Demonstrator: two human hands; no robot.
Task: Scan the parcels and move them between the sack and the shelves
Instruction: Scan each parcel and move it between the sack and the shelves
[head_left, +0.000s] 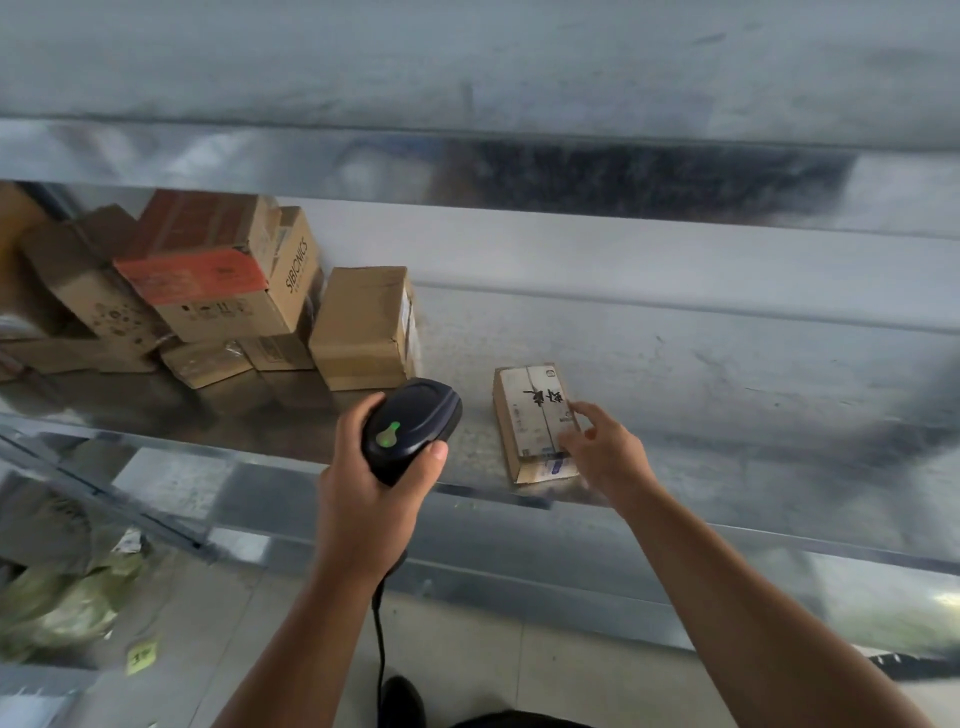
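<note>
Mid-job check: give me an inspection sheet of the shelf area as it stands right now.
Surface: metal shelf, bare on the right.
Job's things: small flat parcel lying alone near the front edge; barcode scanner, green light on.
Clutter: stacked cardboard boxes at the shelf's left.
Grippers: left hand grips the scanner; right hand open, fingertips at the parcel's right edge.
Cables: scanner cable hanging down from the handle.
Surroundings: sack on the floor lower left, blurred; yellow tag beside it.
</note>
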